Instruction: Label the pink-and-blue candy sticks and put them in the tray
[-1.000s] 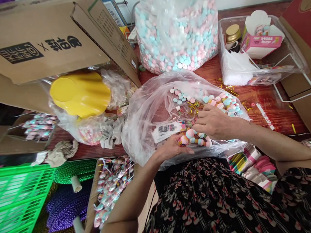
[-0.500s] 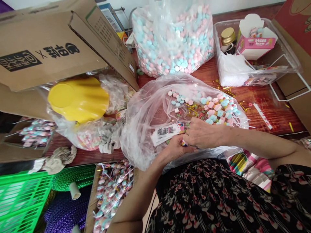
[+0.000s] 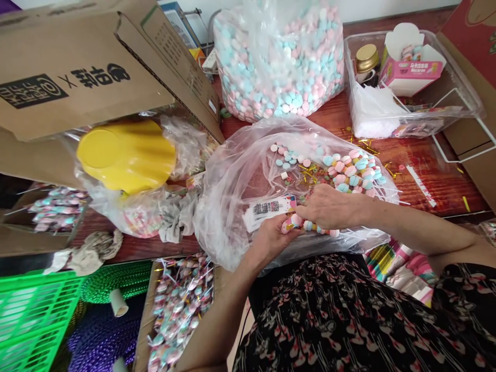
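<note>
Over the clear plastic sheet (image 3: 222,206), both my hands work close together. Between the fingers and thumb of my left hand (image 3: 269,238) is a small printed candy wrapper (image 3: 291,222), with pink and white showing on it. Pinched fingers of my right hand (image 3: 329,205) touch a candy skewer (image 3: 321,228) of pastel pieces, which runs beneath that hand; its tip meets the wrapper. Flat printed wrappers (image 3: 267,207) lie in a stack just beyond my left hand. Past my right hand sits a heap of candy skewers (image 3: 354,170) with white sticks.
A big bag of pastel candies (image 3: 279,67) stands behind. At right is a clear plastic bin (image 3: 457,108) with a pink box (image 3: 413,75). A cardboard box (image 3: 96,67) and yellow bowl (image 3: 124,155) occupy the left. Wrapped candies (image 3: 182,310) fill a lower box.
The candy skewer now shows below my right hand, and more of the wrapper shows in my left hand. Both hands stay near the same spot. The view has shifted slightly.
</note>
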`<control>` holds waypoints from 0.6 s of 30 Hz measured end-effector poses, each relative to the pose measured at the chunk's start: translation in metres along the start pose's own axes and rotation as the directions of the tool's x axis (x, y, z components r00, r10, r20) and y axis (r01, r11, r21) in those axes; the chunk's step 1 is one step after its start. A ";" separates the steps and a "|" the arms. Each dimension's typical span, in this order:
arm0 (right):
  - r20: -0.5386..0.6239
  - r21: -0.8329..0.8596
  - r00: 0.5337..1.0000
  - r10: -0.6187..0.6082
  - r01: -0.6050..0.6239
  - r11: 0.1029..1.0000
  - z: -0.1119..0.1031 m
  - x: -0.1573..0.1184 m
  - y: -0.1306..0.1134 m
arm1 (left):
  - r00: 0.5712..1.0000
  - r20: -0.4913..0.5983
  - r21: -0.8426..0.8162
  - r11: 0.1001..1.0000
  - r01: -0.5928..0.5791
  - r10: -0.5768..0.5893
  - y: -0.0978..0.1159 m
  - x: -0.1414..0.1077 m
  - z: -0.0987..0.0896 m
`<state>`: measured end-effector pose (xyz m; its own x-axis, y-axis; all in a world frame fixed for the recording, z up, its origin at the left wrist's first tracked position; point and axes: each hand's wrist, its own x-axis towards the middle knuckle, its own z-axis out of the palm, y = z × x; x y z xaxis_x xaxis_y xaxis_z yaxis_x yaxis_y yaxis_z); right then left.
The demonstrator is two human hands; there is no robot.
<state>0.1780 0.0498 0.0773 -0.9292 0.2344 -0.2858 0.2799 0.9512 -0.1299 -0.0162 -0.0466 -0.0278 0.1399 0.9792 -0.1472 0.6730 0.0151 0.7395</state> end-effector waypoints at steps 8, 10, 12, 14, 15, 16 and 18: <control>0.074 0.075 0.997 0.032 -0.037 0.997 -0.011 0.011 -0.016 | 1.000 -0.001 -0.223 0.975 -0.012 0.012 0.008 0.004 0.007; 0.049 0.077 0.998 0.026 -0.030 0.997 -0.009 0.009 -0.014 | 1.000 -0.005 -0.269 0.963 0.006 -0.008 0.006 0.002 0.007; -0.010 0.070 1.000 0.015 -0.014 0.997 -0.007 0.005 -0.008 | 0.999 -0.009 -0.289 0.957 0.032 -0.036 0.004 -0.001 0.007; -0.091 0.048 0.996 0.004 0.000 0.999 -0.004 -0.001 -0.002 | 0.997 -0.008 -0.288 0.955 0.066 -0.071 0.001 -0.004 0.007; -0.125 0.031 0.992 -0.003 0.007 0.999 -0.003 -0.003 0.001 | 0.996 -0.006 -0.275 0.958 0.082 -0.087 -0.001 -0.005 0.007; -0.146 0.010 0.989 -0.010 0.011 1.000 -0.002 -0.005 0.003 | 0.995 -0.005 -0.256 0.962 0.094 -0.098 -0.003 -0.006 0.006; -0.163 -0.035 0.986 -0.021 0.015 0.999 0.000 -0.007 0.005 | 0.995 -0.011 -0.190 0.977 0.094 -0.098 -0.006 -0.007 0.006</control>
<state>0.1864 0.0524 0.0784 -0.9618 0.2440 -0.1245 0.2569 0.9612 -0.1006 -0.0166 -0.0550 -0.0350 0.0649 0.9751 -0.2120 0.5326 0.1458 0.8337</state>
